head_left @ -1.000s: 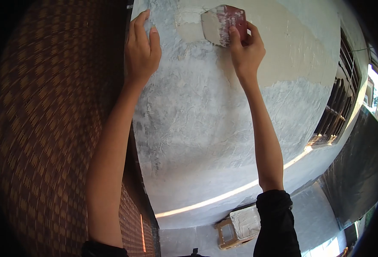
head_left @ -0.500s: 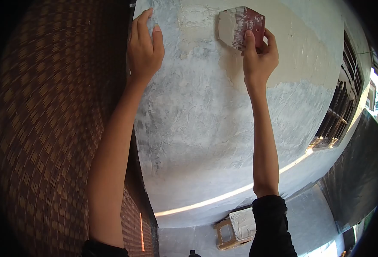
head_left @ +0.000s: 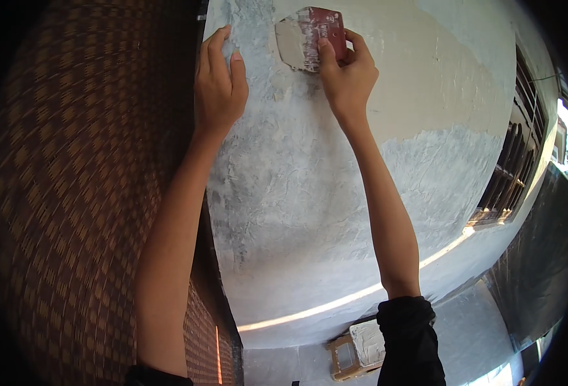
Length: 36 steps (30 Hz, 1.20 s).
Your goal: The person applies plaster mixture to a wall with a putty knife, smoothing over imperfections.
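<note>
My right hand [head_left: 350, 80] grips a dark red putty scraper [head_left: 333, 32], thumb on its near face and fingers behind. Pale putty [head_left: 290, 46] coats the left part of the scraper, which lies close against the wall [head_left: 297, 186]. To its right spreads a smooth cream layer of putty [head_left: 419, 77], while the wall below is grey-white and rough. My left hand [head_left: 221, 93] is at the wall's left edge, holding nothing, with its thumb and fingers apart and lightly bent.
A woven brown panel [head_left: 84, 180] runs along the left side, close to my left arm. On the right is a window with dark bars [head_left: 506, 161]. Low down, a wooden stool [head_left: 340, 360] stands by a putty-smeared board [head_left: 367, 344], partly behind my right sleeve. A dark sheet [head_left: 535, 257] hangs at far right.
My right hand has carried the scraper left across the wall, and cream putty shows where it was. My left hand has stayed nearly in place, slightly lower in view.
</note>
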{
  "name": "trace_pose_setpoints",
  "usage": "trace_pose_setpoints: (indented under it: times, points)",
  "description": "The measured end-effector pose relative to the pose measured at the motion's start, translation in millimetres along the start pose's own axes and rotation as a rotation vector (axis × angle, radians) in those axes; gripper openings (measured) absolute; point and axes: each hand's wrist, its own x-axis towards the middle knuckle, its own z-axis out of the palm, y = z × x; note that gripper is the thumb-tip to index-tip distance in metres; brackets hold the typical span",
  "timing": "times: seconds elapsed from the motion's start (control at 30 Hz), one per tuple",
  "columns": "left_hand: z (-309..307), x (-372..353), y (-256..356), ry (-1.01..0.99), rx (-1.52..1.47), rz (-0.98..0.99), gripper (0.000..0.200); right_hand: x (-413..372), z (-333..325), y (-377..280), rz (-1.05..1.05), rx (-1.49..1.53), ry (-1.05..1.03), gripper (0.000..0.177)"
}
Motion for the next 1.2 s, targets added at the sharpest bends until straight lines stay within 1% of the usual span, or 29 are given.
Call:
trace_pose_setpoints:
  times: [0.07, 0.13, 0.2, 0.3, 0.33, 0.4, 0.47, 0.5, 0.53, 0.6, 0.73, 0.8, 0.87, 0.93, 1.0, 1.03, 1.07, 1.13, 1.2]
  points:
    - [0.9, -1.0, -1.2, 0.008, 0.023, 0.003, 0.039, 17.1, -26.2, 16.7, -0.005, -0.027, 0.114, 0.033]
    - [2.4, -0.9, -0.2, 0.02, 0.043, -0.006, 0.039, 28.1, -51.3, 14.7, 0.11, -0.04, 0.189, 0.034]
    - [3.0, -0.7, 2.5, 0.025, 0.049, -0.005, 0.039, 29.3, -48.2, 6.2, 0.094, 0.054, 0.18, 0.034]
    - [1.0, -0.6, 1.5, -0.002, 0.034, -0.01, 0.039, 16.0, -6.2, -10.5, 0.046, 0.147, 0.034, 0.035]
    - [2.0, -0.3, 0.8, -0.006, 0.032, -0.01, 0.039, 14.7, 4.5, -1.9, -0.113, -0.003, 0.022, 0.04]
    - [0.0, -0.4, -1.6, -0.002, 0.006, 0.001, 0.039, 20.5, -2.3, 7.1, -0.1, -0.117, 0.118, 0.04]
    - [1.1, -1.1, 0.1, 0.012, 0.018, -0.005, 0.039, 30.9, -33.0, 11.9, 0.096, -0.036, 0.192, 0.034]
    - [1.9, -1.4, 0.9, 0.025, 0.028, -0.009, 0.039, 33.7, -44.7, 12.3, 0.096, -0.029, 0.247, 0.033]
    - [1.5, -2.3, 1.3, 0.028, 0.031, -0.014, 0.039, 31.5, -55.7, 12.3, 0.177, 0.025, 0.233, 0.035]
    - [2.5, -1.6, 1.1, 0.023, 0.036, -0.016, 0.039, 16.0, -54.8, 3.1, 0.126, 0.185, 0.188, 0.034]
    - [2.1, -1.2, 1.6, 0.024, 0.004, -0.015, 0.04, -34.4, -15.2, -13.3, 0.003, 0.119, -0.079, 0.029]
    - [0.2, -0.9, -0.7, 0.015, 0.021, 0.003, 0.039, -35.3, -21.5, 0.7, -0.041, -0.003, -0.038, 0.028]
    - [0.2, -3.2, 0.4, 0.015, 0.031, -0.003, 0.039, -24.1, -44.5, 13.1, -0.034, -0.026, 0.138, 0.026]
    - [2.6, -1.5, -0.2, 0.019, 0.038, -0.01, 0.039, -15.9, -57.9, 15.9, 0.043, 0.065, 0.182, 0.027]
    - [3.3, -1.6, -1.6, 0.032, 0.033, 0.014, 0.039, -19.1, -43.6, 1.9, 0.078, 0.19, 0.061, 0.029]
    - [3.2, -3.0, -0.5, 0.028, 0.031, 0.011, 0.039, -25.1, -28.8, 2.6, 0.065, 0.195, -0.036, 0.03]
    - [2.0, -2.2, 0.0, 0.02, 0.015, -0.006, 0.039, -30.6, -19.9, 1.1, 0.026, 0.106, -0.117, 0.031]
    - [-0.6, -2.3, 1.3, 0.006, 0.0, -0.019, 0.039, -24.0, -24.9, 14.7, 0.056, 0.024, -0.058, 0.031]
    - [-0.2, -2.9, 1.3, -0.004, 0.031, -0.014, 0.039, -8.8, -45.6, 26.2, 0.066, 0.076, 0.151, 0.031]
